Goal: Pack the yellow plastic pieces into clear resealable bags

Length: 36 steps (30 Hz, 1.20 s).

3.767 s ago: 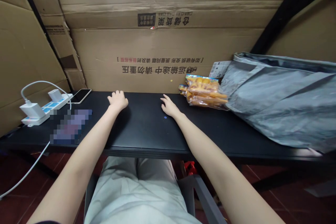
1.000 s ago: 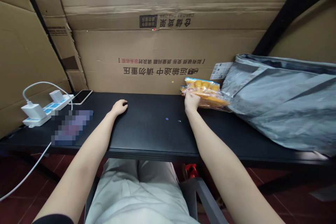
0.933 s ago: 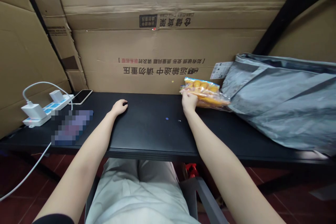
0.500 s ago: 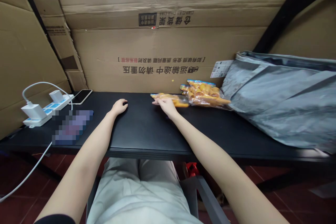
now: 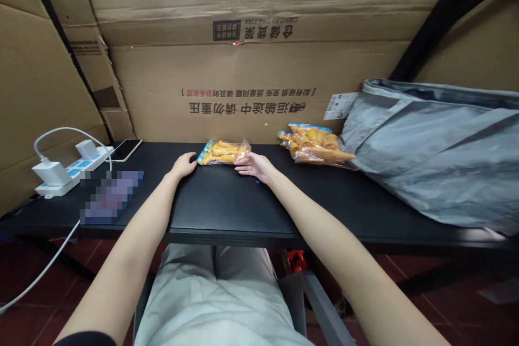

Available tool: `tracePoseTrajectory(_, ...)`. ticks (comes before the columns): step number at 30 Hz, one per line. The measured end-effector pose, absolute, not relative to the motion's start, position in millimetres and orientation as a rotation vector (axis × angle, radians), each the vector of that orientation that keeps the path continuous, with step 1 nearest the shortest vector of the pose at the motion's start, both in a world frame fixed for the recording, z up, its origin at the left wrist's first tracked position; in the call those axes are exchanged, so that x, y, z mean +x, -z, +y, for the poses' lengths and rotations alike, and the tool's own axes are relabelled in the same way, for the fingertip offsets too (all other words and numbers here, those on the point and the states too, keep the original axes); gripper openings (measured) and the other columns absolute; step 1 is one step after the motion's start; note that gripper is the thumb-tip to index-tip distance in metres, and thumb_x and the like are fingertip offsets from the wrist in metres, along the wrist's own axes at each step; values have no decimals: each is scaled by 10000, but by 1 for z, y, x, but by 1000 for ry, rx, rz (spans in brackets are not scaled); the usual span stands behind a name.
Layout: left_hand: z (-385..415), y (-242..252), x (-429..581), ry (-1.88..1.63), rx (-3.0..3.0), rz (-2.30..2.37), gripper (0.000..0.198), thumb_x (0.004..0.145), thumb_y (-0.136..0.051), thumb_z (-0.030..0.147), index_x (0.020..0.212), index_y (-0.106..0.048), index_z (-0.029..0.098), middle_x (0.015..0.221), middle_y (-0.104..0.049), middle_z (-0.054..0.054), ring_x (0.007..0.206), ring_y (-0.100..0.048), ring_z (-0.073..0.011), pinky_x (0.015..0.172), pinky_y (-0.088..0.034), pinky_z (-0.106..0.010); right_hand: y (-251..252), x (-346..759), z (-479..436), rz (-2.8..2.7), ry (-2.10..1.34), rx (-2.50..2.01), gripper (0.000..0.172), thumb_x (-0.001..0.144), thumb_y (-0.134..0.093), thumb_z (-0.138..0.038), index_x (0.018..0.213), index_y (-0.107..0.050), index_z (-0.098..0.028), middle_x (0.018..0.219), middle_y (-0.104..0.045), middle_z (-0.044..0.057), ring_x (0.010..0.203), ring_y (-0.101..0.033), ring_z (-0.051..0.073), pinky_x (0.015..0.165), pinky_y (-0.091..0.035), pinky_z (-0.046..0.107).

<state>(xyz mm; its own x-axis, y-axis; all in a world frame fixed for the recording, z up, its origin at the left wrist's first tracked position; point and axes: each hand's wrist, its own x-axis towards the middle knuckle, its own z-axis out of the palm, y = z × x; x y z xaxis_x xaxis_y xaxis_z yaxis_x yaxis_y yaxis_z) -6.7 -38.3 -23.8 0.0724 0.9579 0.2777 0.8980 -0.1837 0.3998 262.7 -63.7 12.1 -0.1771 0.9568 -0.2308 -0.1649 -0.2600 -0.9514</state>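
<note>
A clear packet of orange sticks [image 5: 223,151] with a blue-green end lies on the black table [image 5: 227,205], between my two hands. My left hand [image 5: 184,164] rests on the table with its fingers curled under, holding nothing, its knuckles right at the packet's left end. My right hand [image 5: 253,164] lies with fingers stretched out toward the packet's right end, fingertips at or just touching the wrapper. A pile of the same packets [image 5: 316,143] sits further right, against a grey fabric bag [image 5: 425,146].
Large cardboard boxes [image 5: 243,65] wall off the back and left. At the table's left are a white power strip [image 5: 68,170] with chargers and cable, a phone [image 5: 125,148] and a blurred dark object [image 5: 109,194]. A black frame bar [image 5: 438,16] slants at upper right.
My right hand reached to the pile, took one packet, carried it left across the table and laid it by my left hand. My left hand curled its fingers early on, then stayed put.
</note>
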Motion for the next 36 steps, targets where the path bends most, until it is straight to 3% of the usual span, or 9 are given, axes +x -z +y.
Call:
tracePoseTrajectory(4, -42, 23, -3, -794, 2357, 1789, 573, 818, -520, 214, 1384, -427, 237, 1405, -473, -65, 1267, -464, -203, 1053, -374, -348, -12, 268, -59, -854, -1578, -1165, 325, 923, -354, -275, 756, -591, -126, 640, -670, 85, 572, -667, 171, 577, -541, 284)
tracePoseTrajectory(8, -45, 19, 7, -732, 2558, 1738, 306, 813, -547, 219, 1082, -685, 265, 1375, -504, -32, 1261, -465, -219, 1065, -356, -380, -10, 268, -56, -784, -1552, -1127, 366, 942, -330, -357, 764, -572, -149, 676, -651, 75, 631, -672, 164, 651, -542, 298)
tracePoseTrajectory(12, -48, 13, 18, -712, 2655, 1687, 211, 811, -542, 177, 886, -725, 249, 1257, -603, -39, 1206, -510, -220, 1062, -338, -430, -7, 266, -53, -802, -1490, -1131, 243, 893, -455, -297, 738, -576, -154, 713, -658, 63, 710, -667, 139, 746, -527, 272)
tracePoseTrajectory(17, -61, 2, 32, -781, 2720, 1556, 222, 824, -500, 128, 876, -695, 220, 1033, -697, -61, 1085, -585, -218, 1039, -336, -430, -1, 263, -48, -1011, -1378, -1099, 146, 826, -498, -236, 894, -619, -190, 1095, -669, 80, 1096, -600, 163, 989, -422, 360)
tracePoseTrajectory(20, -70, -6, 43, -798, 2726, 1475, 222, 870, -449, 171, 909, -665, 198, 925, -702, -76, 927, -637, -204, 884, -444, -339, 9, 263, -44, -1423, -1138, -1078, 435, 741, -566, -239, 1175, -569, -224, 1387, -485, 96, 1320, -402, 229, 1086, -295, 465)
tracePoseTrajectory(23, -75, -9, 53, -842, 2760, 1417, 214, 889, -426, 182, 886, -640, 183, 899, -693, -84, 893, -640, -201, 821, -455, -305, 21, 261, -45, -1902, -754, -1105, 797, 642, -647, -238, 1395, -387, -257, 1542, -193, 104, 1422, -133, 318, 1100, -109, 605)
tracePoseTrajectory(26, -78, -8, 59, -877, 2817, 1324, 202, 890, -421, 157, 874, -622, 173, 903, -688, -90, 894, -639, -199, 819, -452, -301, 26, 256, -51, -2227, -497, -1104, 869, 673, -660, -296, 1454, -280, -298, 1563, -54, 88, 1426, -5, 351, 1065, -27, 666)
tracePoseTrajectory(31, -84, -6, 67, -926, 2911, 1182, 222, 907, -397, 165, 963, -612, 161, 984, -678, -104, 937, -625, -196, 850, -451, -313, 17, 247, -62, -2349, -245, -1051, 613, 811, -591, -315, 1397, -412, -305, 1536, -216, 74, 1419, -127, 338, 1093, -74, 634)
tracePoseTrajectory(36, -88, -10, 68, -956, 2848, 1208, 236, 915, -434, 292, 1041, -606, 192, 1072, -647, -92, 1026, -583, -194, 900, -441, -331, 11, 250, -61, -2285, -313, -992, 436, 855, -522, -238, 1286, -561, -290, 1465, -375, 31, 1344, -361, 275, 1114, -287, 468)
